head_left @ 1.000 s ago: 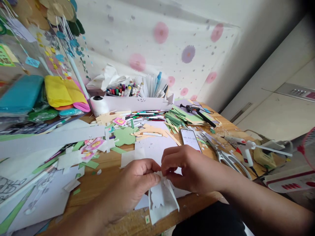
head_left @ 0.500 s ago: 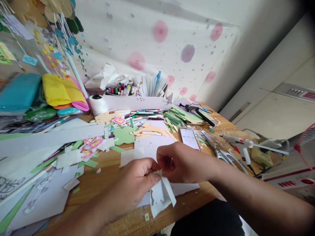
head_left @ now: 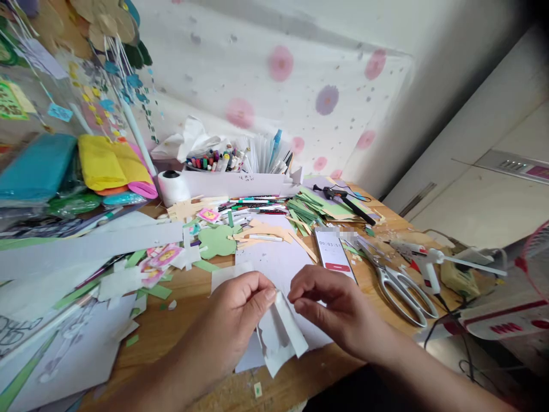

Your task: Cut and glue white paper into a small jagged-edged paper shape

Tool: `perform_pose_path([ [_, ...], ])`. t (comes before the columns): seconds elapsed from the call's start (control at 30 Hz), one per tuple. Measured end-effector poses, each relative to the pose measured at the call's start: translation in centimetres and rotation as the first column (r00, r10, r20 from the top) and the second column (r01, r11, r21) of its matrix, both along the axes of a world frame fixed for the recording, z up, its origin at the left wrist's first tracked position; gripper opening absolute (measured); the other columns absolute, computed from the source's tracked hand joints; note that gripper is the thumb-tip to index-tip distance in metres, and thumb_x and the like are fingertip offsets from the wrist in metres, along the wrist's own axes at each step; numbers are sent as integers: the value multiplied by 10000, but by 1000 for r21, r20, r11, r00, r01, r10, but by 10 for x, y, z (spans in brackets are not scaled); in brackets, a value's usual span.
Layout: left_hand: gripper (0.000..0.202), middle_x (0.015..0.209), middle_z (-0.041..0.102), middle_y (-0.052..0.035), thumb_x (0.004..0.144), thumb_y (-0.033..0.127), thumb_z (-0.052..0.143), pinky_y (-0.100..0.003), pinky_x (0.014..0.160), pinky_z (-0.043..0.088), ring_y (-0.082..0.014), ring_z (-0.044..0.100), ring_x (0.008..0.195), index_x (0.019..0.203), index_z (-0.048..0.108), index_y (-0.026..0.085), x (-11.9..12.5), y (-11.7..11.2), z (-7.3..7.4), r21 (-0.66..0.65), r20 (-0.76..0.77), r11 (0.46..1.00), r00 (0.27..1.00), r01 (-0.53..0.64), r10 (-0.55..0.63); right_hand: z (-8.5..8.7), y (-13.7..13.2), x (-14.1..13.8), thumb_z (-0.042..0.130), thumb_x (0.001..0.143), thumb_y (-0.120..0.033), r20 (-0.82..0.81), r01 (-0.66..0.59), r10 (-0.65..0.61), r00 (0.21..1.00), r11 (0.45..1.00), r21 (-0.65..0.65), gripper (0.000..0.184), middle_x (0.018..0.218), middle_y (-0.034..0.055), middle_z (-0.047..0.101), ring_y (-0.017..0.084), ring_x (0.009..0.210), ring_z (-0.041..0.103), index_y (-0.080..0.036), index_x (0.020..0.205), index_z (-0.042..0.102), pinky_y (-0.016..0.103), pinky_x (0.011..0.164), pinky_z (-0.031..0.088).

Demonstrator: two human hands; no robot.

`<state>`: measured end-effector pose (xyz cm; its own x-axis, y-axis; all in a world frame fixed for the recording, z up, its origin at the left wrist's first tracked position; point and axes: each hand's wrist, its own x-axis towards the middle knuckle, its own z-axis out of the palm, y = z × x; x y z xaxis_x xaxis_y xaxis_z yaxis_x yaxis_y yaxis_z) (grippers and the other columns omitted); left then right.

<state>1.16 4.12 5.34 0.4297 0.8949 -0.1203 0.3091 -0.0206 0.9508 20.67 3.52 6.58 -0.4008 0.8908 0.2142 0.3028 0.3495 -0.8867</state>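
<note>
A folded white paper piece (head_left: 283, 337) with a cut, uneven edge hangs from my left hand (head_left: 244, 309), pinched at its top between thumb and forefinger. My right hand (head_left: 332, 300) is just to the right of that paper, its fingers curled and thumb apart from the forefinger, with nothing visible between them. Below both hands a pale lilac sheet (head_left: 274, 263) lies on the wooden table (head_left: 171, 332). Past my right hand are a phone (head_left: 332, 252) with a running timer display and large silver scissors (head_left: 398, 286).
A white glue gun (head_left: 420, 257) and a black glue gun (head_left: 343, 200) lie on the right. Green paper strips (head_left: 304, 206), a green flower-shaped cutout (head_left: 218, 240) and loose scraps cover the middle. Behind stands a box (head_left: 240, 182) of markers beside a white thread spool (head_left: 172, 189).
My right hand has moved off the top of the paper to the right, and its fingers have loosened. My left hand keeps its pinch. The view has shifted slightly.
</note>
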Motion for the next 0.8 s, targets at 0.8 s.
perform_pose_path([
  [0.8,253,688,501,32,868,427,500,-261,584,349,-142,457,658,769,561,203,6,0,-9,-204,261,979,962,-24,78,-9,10,-10,572,774,-12,67,-48,20,998,889,456,153,762,26,582,115,701,563,-160,808,591,226,614,478],
])
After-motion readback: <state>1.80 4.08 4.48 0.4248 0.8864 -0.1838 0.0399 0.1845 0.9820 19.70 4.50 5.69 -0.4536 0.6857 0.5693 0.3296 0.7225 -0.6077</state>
